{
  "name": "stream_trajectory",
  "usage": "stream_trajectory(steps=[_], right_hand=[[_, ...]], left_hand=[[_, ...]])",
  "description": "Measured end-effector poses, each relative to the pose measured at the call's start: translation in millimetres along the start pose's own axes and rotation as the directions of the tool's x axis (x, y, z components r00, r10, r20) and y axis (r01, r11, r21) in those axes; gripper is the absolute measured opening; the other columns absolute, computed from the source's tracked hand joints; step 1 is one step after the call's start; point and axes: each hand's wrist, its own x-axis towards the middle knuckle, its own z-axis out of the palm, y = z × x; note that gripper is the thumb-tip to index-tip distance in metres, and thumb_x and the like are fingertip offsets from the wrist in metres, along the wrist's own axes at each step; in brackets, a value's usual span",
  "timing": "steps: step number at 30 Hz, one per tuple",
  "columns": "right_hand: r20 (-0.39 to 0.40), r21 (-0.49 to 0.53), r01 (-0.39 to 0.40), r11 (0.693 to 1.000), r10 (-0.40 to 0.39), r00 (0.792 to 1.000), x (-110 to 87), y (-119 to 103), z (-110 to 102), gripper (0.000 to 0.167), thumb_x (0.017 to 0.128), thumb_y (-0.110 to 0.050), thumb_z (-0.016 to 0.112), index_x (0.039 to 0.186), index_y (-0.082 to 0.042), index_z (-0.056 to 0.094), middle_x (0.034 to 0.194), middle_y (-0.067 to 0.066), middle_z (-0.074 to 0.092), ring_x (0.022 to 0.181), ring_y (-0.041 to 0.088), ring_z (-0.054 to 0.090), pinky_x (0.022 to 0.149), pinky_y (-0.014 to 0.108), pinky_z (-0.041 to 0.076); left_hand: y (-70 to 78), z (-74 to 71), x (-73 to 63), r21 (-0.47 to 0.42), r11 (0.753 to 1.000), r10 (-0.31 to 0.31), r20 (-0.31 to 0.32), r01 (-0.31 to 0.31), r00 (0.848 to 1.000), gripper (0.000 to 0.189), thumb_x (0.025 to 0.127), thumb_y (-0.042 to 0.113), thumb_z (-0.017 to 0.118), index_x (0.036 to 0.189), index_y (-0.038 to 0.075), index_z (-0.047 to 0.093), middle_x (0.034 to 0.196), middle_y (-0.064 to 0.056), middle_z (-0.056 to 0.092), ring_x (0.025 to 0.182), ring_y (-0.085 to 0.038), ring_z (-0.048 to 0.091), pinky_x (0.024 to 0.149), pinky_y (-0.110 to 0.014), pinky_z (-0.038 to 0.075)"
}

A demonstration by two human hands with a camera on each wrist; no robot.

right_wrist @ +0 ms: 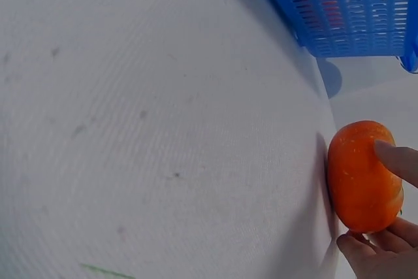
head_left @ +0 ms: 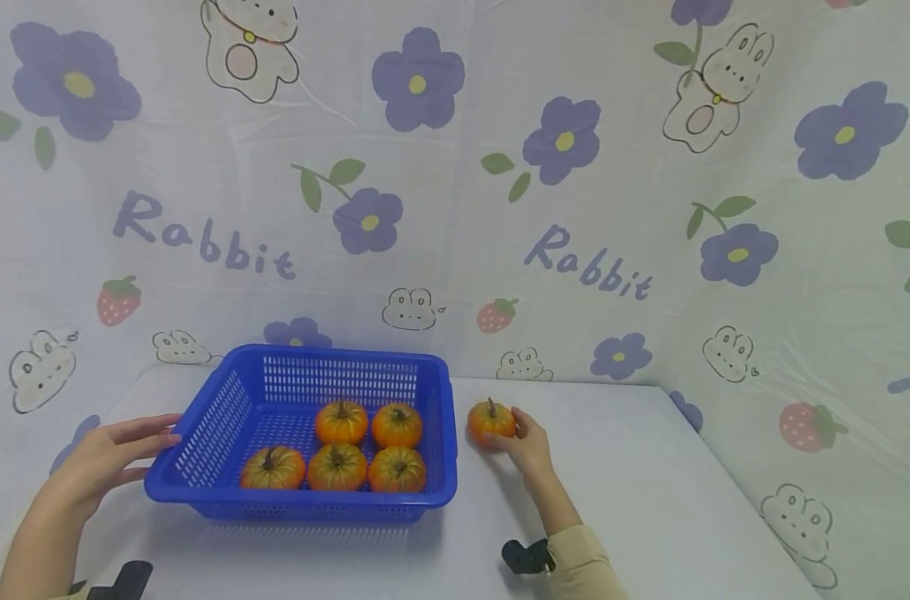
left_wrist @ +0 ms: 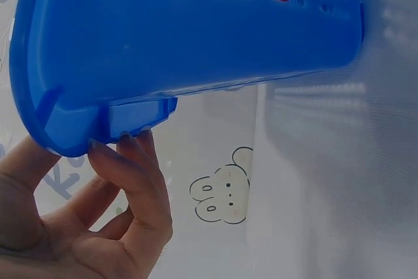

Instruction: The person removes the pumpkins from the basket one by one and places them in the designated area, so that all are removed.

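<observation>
A blue plastic basket (head_left: 297, 497) with slotted walls stands on the table, left of the middle in the head view. My left hand (head_left: 98, 458) holds its left rim, and the left wrist view shows fingertips bent up against the rim's underside. Inside, several small orange pumpkins (head_left: 337, 467) with brown stems sit toward the right and front. To the right of the basket, another small pumpkin (head_left: 488, 423) stands upright on the table. My right hand (head_left: 532, 450) grips it from the right, the thumb on the near side and the other fingers around the far side.
The white tabletop (head_left: 612, 492) extends right of the basket and in front of it. Behind the table hangs a white cloth (head_left: 455, 275) printed with purple flowers, rabbits and strawberries; it also runs along the right side. Both wrists wear black camera mounts (head_left: 528, 557).
</observation>
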Motion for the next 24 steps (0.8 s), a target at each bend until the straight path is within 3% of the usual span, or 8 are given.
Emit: stream_trajectory(steps=[5,12,19,24], right_hand=[[0.007,0.006,-0.005,1.000,0.005,1.000,-0.5,1,-2,0.070,0.086,-0.011,0.071,0.147,0.000,0.038,0.152,0.024,0.037,0.142,0.042,0.035,0.117,0.052,0.034],[0.010,0.016,0.017,1.000,-0.018,1.000,-2.4,-4,-5,0.068,0.089,-0.013,0.068,0.148,-0.002,0.036,0.154,0.022,0.035,0.144,0.039,0.032,0.117,0.052,0.032],[0.012,0.027,0.032,0.999,-0.032,0.999,-3.7,-14,-6,0.070,0.088,-0.019,0.070,0.148,-0.003,0.038,0.153,0.021,0.037,0.144,0.038,0.033,0.117,0.052,0.033],[0.010,0.056,0.060,0.997,-0.060,0.998,-5.2,-22,-7,0.071,0.086,-0.020,0.072,0.147,-0.002,0.040,0.153,0.022,0.037,0.145,0.038,0.032,0.119,0.051,0.030]], left_hand=[[0.6,-0.5,0.1,0.002,1.000,0.000,0.002,0.000,1.000,0.075,0.094,0.045,0.061,0.144,-0.006,0.039,0.133,-0.017,0.061,0.091,0.010,0.054,0.092,-0.047,0.056],[1.7,0.0,-0.3,0.002,1.000,0.006,-0.004,-0.006,1.000,0.074,0.094,0.044,0.062,0.144,-0.005,0.040,0.127,-0.008,0.066,0.086,0.015,0.053,0.091,-0.044,0.057],[3.5,-1.0,-1.5,0.005,1.000,0.008,0.003,-0.008,1.000,0.072,0.095,0.042,0.060,0.144,-0.007,0.039,0.132,-0.016,0.062,0.087,0.015,0.052,0.091,-0.045,0.057],[3.1,-1.2,-1.5,0.009,1.000,0.005,0.006,-0.006,1.000,0.071,0.096,0.042,0.060,0.144,-0.006,0.039,0.131,-0.016,0.063,0.088,0.014,0.052,0.092,-0.046,0.057]])
